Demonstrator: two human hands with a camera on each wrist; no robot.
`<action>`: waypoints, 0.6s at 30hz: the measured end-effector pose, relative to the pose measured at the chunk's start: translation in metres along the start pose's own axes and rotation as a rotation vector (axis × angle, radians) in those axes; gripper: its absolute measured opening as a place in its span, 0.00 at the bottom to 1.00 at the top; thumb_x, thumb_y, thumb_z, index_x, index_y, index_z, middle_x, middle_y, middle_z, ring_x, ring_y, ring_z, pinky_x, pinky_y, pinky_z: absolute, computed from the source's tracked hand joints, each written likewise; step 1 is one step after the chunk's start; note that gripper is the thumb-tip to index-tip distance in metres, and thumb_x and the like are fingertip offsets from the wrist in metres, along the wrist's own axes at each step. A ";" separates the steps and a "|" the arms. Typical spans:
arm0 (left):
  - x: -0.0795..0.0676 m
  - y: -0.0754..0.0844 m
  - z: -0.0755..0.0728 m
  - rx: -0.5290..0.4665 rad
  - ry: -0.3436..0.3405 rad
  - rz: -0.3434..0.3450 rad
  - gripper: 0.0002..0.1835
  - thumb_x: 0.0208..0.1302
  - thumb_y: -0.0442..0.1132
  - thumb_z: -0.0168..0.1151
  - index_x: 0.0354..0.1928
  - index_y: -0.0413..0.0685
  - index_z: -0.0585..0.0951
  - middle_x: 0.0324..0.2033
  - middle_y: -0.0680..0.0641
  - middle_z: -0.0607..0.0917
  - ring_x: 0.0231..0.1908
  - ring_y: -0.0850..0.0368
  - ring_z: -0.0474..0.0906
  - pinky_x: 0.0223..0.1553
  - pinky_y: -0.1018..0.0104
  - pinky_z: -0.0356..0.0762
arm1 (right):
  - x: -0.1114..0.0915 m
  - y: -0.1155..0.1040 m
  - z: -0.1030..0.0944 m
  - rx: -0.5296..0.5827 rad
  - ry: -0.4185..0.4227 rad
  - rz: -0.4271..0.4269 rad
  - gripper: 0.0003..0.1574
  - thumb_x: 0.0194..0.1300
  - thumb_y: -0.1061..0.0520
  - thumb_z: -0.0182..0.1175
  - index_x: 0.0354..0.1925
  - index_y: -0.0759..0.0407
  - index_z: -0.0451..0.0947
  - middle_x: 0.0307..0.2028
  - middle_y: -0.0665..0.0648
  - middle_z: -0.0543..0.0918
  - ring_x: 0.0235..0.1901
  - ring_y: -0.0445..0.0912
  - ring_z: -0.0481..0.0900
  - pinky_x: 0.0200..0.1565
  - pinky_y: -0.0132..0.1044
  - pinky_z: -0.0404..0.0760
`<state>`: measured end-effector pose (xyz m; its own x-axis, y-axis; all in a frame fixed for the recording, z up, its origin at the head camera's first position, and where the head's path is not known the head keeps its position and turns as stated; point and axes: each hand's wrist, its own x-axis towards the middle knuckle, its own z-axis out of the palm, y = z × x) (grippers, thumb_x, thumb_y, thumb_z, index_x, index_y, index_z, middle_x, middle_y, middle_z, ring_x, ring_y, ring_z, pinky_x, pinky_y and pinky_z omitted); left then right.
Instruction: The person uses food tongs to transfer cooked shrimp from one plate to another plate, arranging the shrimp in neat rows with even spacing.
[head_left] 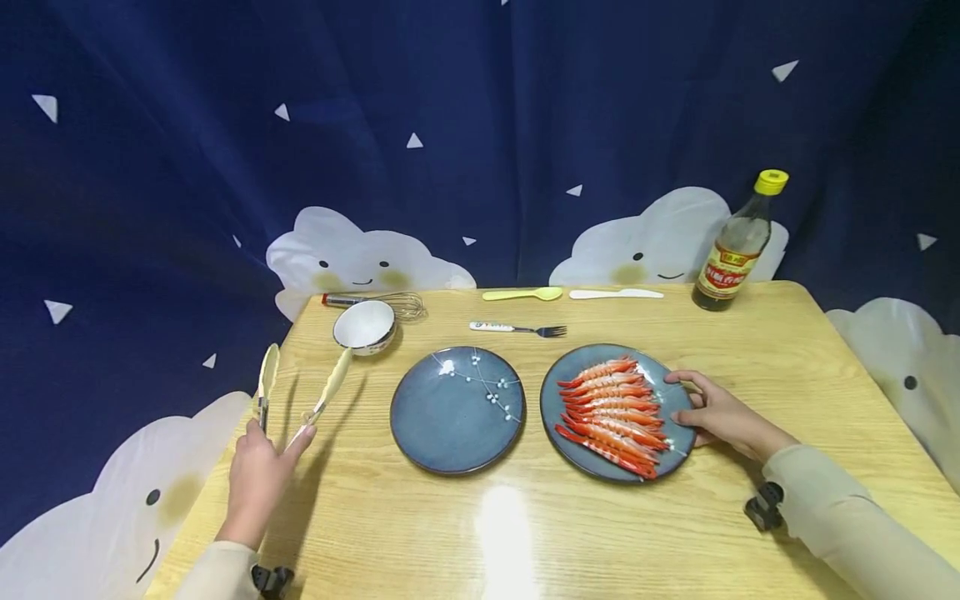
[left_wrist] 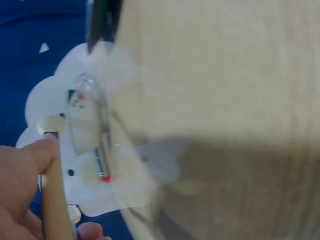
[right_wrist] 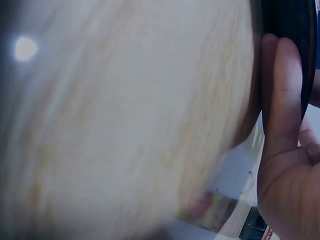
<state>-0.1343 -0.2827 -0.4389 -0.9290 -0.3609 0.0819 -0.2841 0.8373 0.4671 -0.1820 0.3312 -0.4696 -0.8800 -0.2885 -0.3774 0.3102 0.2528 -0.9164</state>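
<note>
My left hand grips a pair of tongs with cream tips, their arms spread wide and pointing away over the table's left side. In the left wrist view the thumb presses along one tong arm. My right hand pinches the right rim of a blue-grey plate, fingers split between its top and its edge. Several red-and-white shrimp lie in a row on that plate. To its left sits a matching plate with a white blossom pattern and nothing on it.
A white bowl stands at the back left, in front of a whisk. Along the back lie a yellow spoon, a white knife and a fork. A yellow-capped bottle stands at the back right.
</note>
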 end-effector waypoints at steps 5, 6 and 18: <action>0.007 -0.002 0.020 0.037 -0.095 0.044 0.49 0.48 0.63 0.56 0.50 0.20 0.58 0.36 0.24 0.68 0.38 0.28 0.66 0.37 0.42 0.62 | 0.000 -0.003 -0.001 0.002 0.018 -0.005 0.40 0.56 0.65 0.56 0.61 0.55 0.47 0.45 0.69 0.70 0.35 0.55 0.78 0.29 0.50 0.76; 0.008 0.000 0.023 0.040 -0.104 0.043 0.49 0.48 0.64 0.57 0.49 0.20 0.58 0.36 0.24 0.68 0.38 0.28 0.66 0.37 0.43 0.61 | 0.001 -0.003 0.000 0.005 0.017 -0.007 0.40 0.56 0.65 0.56 0.61 0.55 0.47 0.45 0.69 0.70 0.35 0.55 0.78 0.30 0.50 0.75; 0.010 0.008 0.008 0.311 -0.297 -0.015 0.53 0.42 0.74 0.49 0.40 0.19 0.64 0.31 0.26 0.67 0.33 0.30 0.67 0.26 0.47 0.65 | 0.018 -0.019 0.008 -0.221 0.011 0.046 0.36 0.58 0.64 0.54 0.61 0.52 0.50 0.37 0.66 0.73 0.25 0.52 0.79 0.23 0.47 0.76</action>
<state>-0.1479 -0.2766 -0.4416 -0.9393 -0.2783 -0.2009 -0.3139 0.9331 0.1753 -0.2010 0.3136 -0.4603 -0.8711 -0.2621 -0.4154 0.2645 0.4623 -0.8464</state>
